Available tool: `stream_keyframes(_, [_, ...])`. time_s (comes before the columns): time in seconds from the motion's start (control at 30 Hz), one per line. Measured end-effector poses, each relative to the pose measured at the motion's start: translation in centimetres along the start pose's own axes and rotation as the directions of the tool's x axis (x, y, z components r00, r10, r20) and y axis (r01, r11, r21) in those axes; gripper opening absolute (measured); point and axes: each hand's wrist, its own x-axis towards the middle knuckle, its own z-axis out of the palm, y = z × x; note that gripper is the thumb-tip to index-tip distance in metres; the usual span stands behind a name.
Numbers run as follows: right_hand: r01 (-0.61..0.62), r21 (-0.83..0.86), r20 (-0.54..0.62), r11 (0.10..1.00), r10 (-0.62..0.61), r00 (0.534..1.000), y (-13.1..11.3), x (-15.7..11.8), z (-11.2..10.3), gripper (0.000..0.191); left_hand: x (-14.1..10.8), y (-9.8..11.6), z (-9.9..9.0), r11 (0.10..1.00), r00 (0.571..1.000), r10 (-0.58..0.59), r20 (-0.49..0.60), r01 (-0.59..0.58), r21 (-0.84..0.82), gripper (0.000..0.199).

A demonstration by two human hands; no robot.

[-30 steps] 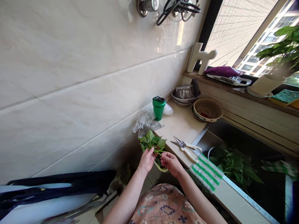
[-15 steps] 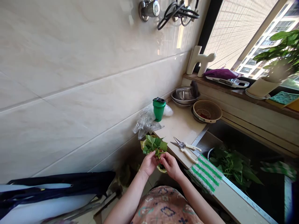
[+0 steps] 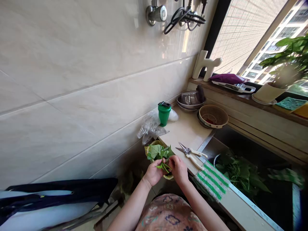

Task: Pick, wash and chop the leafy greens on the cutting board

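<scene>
Right hand has moved slightly up and away from left hand since the last frame; the stems now show between them. Two hands in view, both the person's. From where I stand, left to right: one dark garment, low by the wall. Left hand, palm partly up, thumb and fingers closed on one leafy bunch. Leaves lie beyond the fingertips, stems run back over the fingers toward the person. One yellow-rimmed bin below the bunch. Clear plastic bags by the wall, count unclear; one green cup beside them. Right hand just right of the stems, fingers curled and pressed together; can't tell if they pinch a stem. One pair of white-handled scissors on the counter, blades apart. At least two metal bowls, stacked; one brown basket to their right. One green-striped cloth over the counter edge. One pile of greens in the sink, leaves uncountable.
</scene>
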Motion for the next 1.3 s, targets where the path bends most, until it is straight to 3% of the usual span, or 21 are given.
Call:
stream_keyframes(0.13, [0.177, -0.055, 0.058, 0.983, -0.174, 0.983, -0.9, 0.0, -0.3, 0.013, -0.4, 0.2, 0.8, 0.996, 0.996, 0.077, -0.05, -0.074, 0.046, 0.014])
stream_keyframes(0.27, [0.197, -0.068, 0.058, 0.978, -0.193, 0.979, -1.2, 0.1, -0.4, 0.013, -0.5, 0.5, 0.5, 0.983, 0.993, 0.068, -0.094, -0.051, 0.176, 0.013])
stream_keyframes(0.43, [0.067, -0.032, 0.014, 0.997, -0.067, 0.998, -0.3, 0.6, 0.2, 0.011, -1.0, 0.9, -0.2, 0.952, 0.998, 0.024, -0.051, -0.007, 0.306, 0.019])
stream_keyframes(0.6, [-0.17, 0.199, 0.008, 0.965, 0.172, 0.985, 0.6, 2.2, 0.7, 0.013, -1.7, 1.0, -0.3, 0.954, 1.0, -0.013, 0.025, 0.005, 0.301, 0.021])
stream_keyframes(0.73, [-0.28, 0.432, 0.064, 0.857, 0.28, 0.958, 0.9, 3.5, 1.0, 0.019, -1.7, 1.2, -0.4, 0.986, 0.998, 0.001, 0.068, -0.012, 0.164, 0.027])
stream_keyframes(0.87, [-0.329, 0.602, 0.121, 0.728, 0.324, 0.938, 0.8, 4.3, 1.1, 0.02, -1.1, 1.7, -0.8, 0.989, 1.0, 0.0, 0.012, -0.002, 0.147, 0.02])
stream_keyframes(0.93, [-0.373, 0.711, 0.157, 0.596, 0.383, 0.91, 0.7, 4.8, 0.8, 0.021, -0.9, 2.0, -0.9, 0.981, 1.0, -0.01, -0.014, 0.013, 0.191, 0.017])
stream_keyframes(1.03, [-0.42, 0.864, 0.27, 0.276, 0.45, 0.851, 0.5, 5.9, -0.3, 0.027, -1.2, 2.4, -1.2, 0.971, 1.0, 0.008, -0.004, -0.006, 0.24, 0.02])
stream_keyframes(1.1, [-0.402, 0.905, 0.297, 0.14, 0.471, 0.831, 0.5, 6.6, -1.1, 0.032, -1.6, 2.4, -1.7, 0.952, 1.0, 0.019, 0.004, -0.019, 0.307, 0.015])
stream_keyframes(1.17, [-0.358, 0.927, 0.261, 0.109, 0.497, 0.827, 0.7, 7.2, -1.8, 0.034, -2.2, 2.2, -2.7, 0.937, 1.0, 0.003, -0.02, 0.004, 0.349, 0.009])
stream_keyframes(1.3, [-0.286, 0.949, 0.181, 0.13, 0.518, 0.836, 1.0, 8.3, -2.8, 0.034, -3.6, 1.5, -5.4, 0.954, 0.993, -0.024, -0.114, 0.057, 0.294, 0.009])
